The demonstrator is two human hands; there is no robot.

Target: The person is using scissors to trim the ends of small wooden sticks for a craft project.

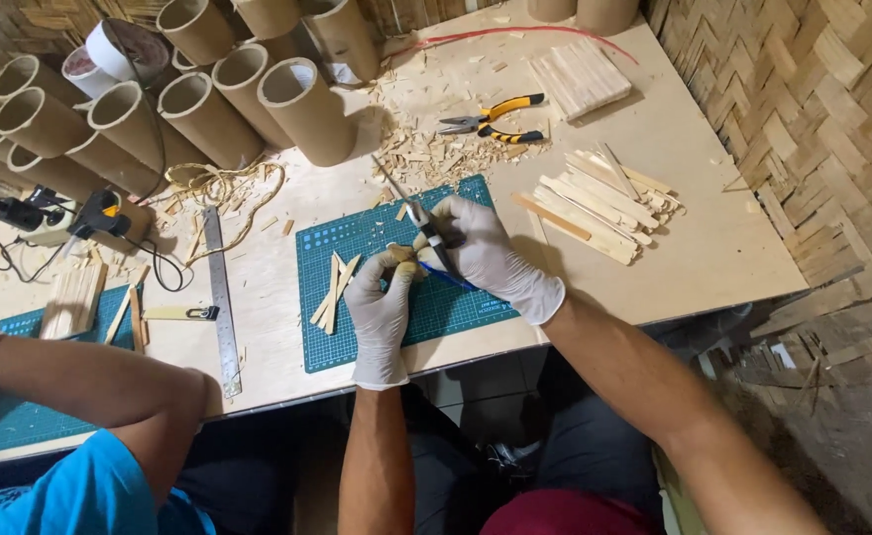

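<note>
Head camera looks down on a pale wooden table [287,297] where two gloved hands work over a green cutting mat [357,248]. The left hand [381,307] is curled around a small piece of wood [400,256], pinching it between thumb and fingertips just above the mat. The right hand [486,253] is closed around a craft knife [418,220] whose thin blade points up and away toward the far side of the table; the knife's body crosses just beside the piece of wood, though whether the two touch I cannot tell. A few thin wooden strips [333,289] lie on the mat to the left of the hands.

To the right of the mat sits a loose pile of flat sticks [604,203], and farther back a neat stack of sticks [582,77]. Pliers with yellow and black handles [490,117] lie among wood shavings [426,149] beyond the mat. Cardboard tubes [208,109] lean in a cluster at the far left corner. A steel ruler [221,297] lies left of the mat, running toward the near edge. At the lower left another person's bare arm [89,381], with a blue sleeve, rests on a second green mat [10,416].
</note>
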